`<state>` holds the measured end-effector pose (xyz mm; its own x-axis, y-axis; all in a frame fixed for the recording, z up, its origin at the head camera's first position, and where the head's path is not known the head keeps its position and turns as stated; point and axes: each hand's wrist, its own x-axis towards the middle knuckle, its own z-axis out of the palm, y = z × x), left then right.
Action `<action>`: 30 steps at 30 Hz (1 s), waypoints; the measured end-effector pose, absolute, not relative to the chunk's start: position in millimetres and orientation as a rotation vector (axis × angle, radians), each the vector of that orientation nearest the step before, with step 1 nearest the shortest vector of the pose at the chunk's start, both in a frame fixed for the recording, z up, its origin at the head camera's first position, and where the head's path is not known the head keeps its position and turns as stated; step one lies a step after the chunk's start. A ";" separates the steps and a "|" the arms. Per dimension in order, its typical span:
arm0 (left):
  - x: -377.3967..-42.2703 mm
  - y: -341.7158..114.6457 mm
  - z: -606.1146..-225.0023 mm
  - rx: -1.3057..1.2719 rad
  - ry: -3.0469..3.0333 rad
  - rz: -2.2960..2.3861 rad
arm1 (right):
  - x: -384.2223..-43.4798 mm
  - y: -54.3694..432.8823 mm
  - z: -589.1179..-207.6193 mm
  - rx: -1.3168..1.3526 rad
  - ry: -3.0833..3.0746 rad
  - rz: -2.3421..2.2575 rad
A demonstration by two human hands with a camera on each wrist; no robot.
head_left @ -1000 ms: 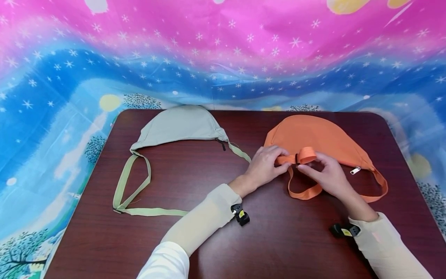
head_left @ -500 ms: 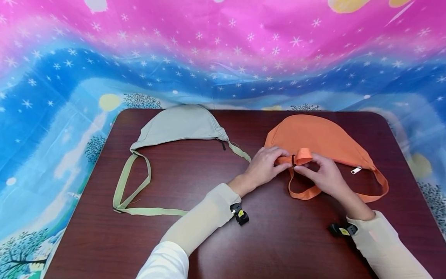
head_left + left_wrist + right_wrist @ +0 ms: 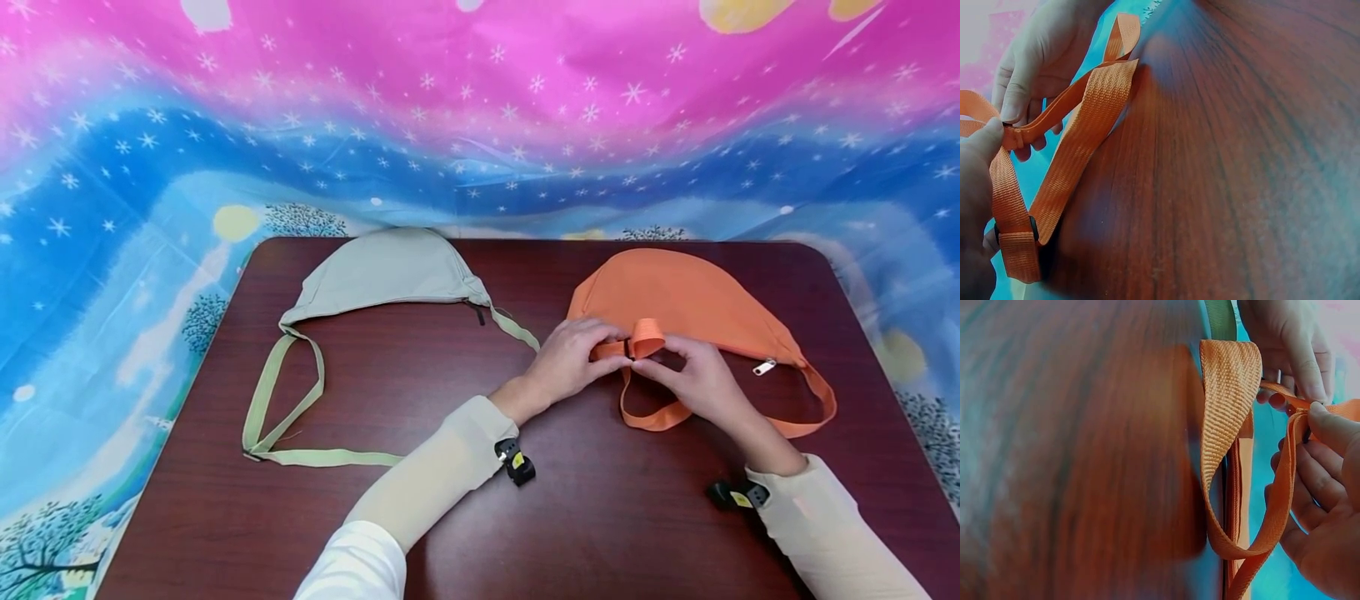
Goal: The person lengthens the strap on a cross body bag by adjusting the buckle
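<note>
An orange waist bag (image 3: 671, 292) lies at the right of the table, with a silver zipper pull (image 3: 765, 367) at its right end. In front of the bag, my left hand (image 3: 573, 358) pinches the orange strap (image 3: 609, 350) just left of a small black slider (image 3: 629, 349). Close by on the right, my right hand (image 3: 701, 379) holds the strap between thumb and fingers at the slider, where a short loop (image 3: 648, 336) stands up. Another black slider (image 3: 1034, 228) shows lower on the webbing in the left wrist view. Fingers partly hide the slider between the hands.
A pale grey-green waist bag (image 3: 390, 271) lies at the left, its light green strap (image 3: 337, 457) spread toward the front and passing under the left forearm. The dark wood table (image 3: 585, 517) ends at the back against a printed curtain (image 3: 480, 100).
My right hand has shifted slightly left, closer to the left hand. The slider and upright strap loop have moved a little left with it. Both bags stay in place.
</note>
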<state>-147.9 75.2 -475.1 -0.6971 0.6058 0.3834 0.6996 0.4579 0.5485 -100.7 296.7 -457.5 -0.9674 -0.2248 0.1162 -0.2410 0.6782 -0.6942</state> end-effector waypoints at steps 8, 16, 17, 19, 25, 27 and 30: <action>-148.4 75.8 -476.4 -1.163 -2.572 -1.088 | -102.8 301.6 -458.5 0.455 -2.888 1.187; -147.5 76.4 -474.2 -1.123 -2.579 -1.108 | -93.0 315.5 -456.5 0.622 -2.901 0.681; -147.3 76.6 -473.7 -1.121 -2.578 -1.108 | -92.1 316.2 -456.7 0.648 -2.888 0.612; -146.8 77.3 -473.5 -1.118 -2.578 -1.109 | -91.0 317.1 -458.3 0.668 -2.875 0.526; -146.2 78.5 -472.8 -1.124 -2.575 -1.101 | -91.0 320.4 -459.8 0.635 -2.873 0.506; -146.4 78.3 -472.8 -1.114 -2.579 -1.095 | -91.8 321.3 -459.5 0.641 -2.887 0.540; -146.9 77.8 -473.6 -1.102 -2.580 -1.088 | -92.9 322.7 -457.3 0.657 -2.920 0.628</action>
<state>-146.9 77.8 -473.6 -0.7243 0.5772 0.3771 0.6729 0.4728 0.5689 -92.9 322.7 -457.3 -0.9044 -0.3927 0.1671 -0.4267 0.8235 -0.3738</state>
